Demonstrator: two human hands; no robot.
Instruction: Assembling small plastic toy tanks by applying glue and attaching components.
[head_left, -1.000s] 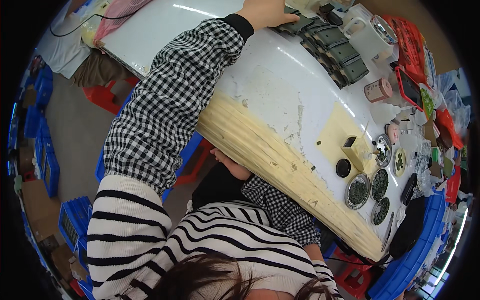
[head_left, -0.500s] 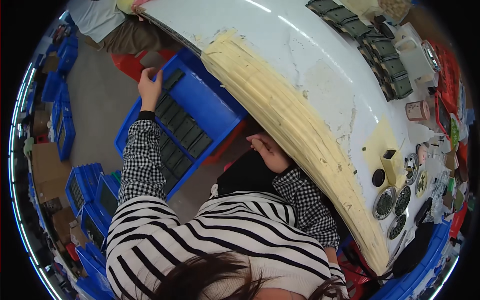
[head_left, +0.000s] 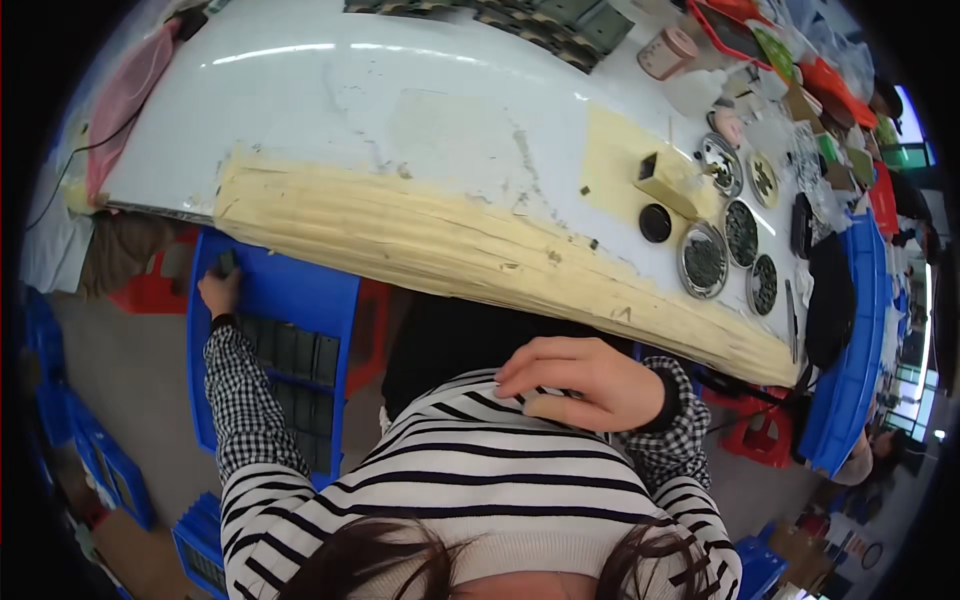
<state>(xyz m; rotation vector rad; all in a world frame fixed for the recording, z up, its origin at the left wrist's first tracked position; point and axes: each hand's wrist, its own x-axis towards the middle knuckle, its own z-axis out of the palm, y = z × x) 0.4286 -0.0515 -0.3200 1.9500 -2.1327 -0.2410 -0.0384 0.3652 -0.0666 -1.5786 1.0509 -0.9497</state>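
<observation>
My left hand (head_left: pixel 219 293) reaches into a blue plastic tray (head_left: pixel 330 292) at the left, below the table edge. Its fingers close around a small dark green rectangular block (head_left: pixel 228 262) at the tray's far end. Similar dark green blocks (head_left: pixel 300 352) lie in rows in the nearer part of the tray, with a blue divider between rows. My left wrist and forearm cover some of them. In front of my striped sweater, my right hand (head_left: pixel 585 385) hovers with its fingers loosely spread and nothing in them.
The white table (head_left: pixel 450 120) has yellow tape (head_left: pixel 420 225) along its near edge. At its right stand round dishes of small dark parts (head_left: pixel 703 260), a yellow box (head_left: pixel 675 188), a black lid (head_left: pixel 655 223) and a pink jar (head_left: pixel 667 53). More dark blocks (head_left: pixel 560 25) lie at the back. Red stools (head_left: pixel 160 290) stand below.
The view has turned to the right. My left hand has gone from the tray's side to the block inside. My right hand has come back from the table edge toward my body, its fingers spreading.
</observation>
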